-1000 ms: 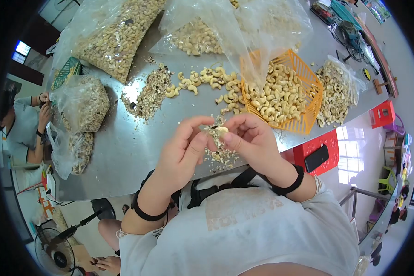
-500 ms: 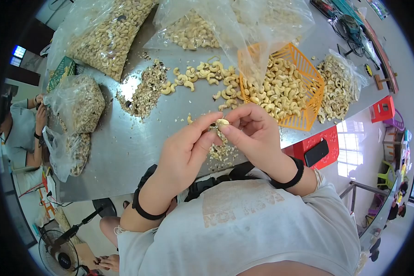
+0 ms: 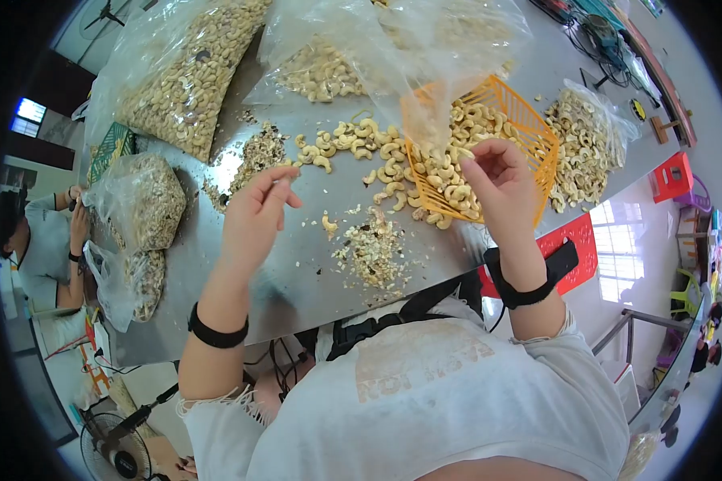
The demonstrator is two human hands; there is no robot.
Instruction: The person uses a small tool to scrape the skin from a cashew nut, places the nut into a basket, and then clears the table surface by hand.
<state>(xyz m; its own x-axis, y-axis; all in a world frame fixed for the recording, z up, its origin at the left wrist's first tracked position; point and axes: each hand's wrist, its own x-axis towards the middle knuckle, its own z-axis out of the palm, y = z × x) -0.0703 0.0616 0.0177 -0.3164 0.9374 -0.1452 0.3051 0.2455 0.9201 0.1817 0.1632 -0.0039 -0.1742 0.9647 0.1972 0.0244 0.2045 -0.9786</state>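
- Metal table [image 3: 188,276] is filling most of the view, carrying bags, baskets and loose nuts.
- Large clear bag [image 3: 184,92], far left, is holding a thick mass of pale nuts; one dark piece is showing among them.
- Far middle bag [image 3: 321,68] is holding pale curved nuts; clear plastic is hanging over the left part of the orange basket.
- Orange basket [image 3: 529,116], lattice-walled, is containing a heap of whole cashews [image 3: 457,192] and is standing at the table's right.
- Right-hand bag [image 3: 582,148] is lying just beyond that basket, curved nut pieces showing at its mouth.
- Upper left bag [image 3: 154,196] and lower left bag [image 3: 146,280] are sitting together, both holding small broken fragments.
- Right hand [image 3: 505,180] is hovering over the orange basket, thumb and forefinger drawn together; cannot tell whether a nut is between them.
- Left hand [image 3: 257,208] is hanging above the table, fingers loosely bent; cannot tell if anything is held.
- Green basket [image 3: 108,156] is standing behind the upper left bag, contents unclear.
- Near crumb pile [image 3: 373,248] is lying between the hands, toward the person.
- Loose cashews [image 3: 341,143] are trailing toward the orange basket.
- Single nut [image 3: 329,226] is resting beside the near pile.
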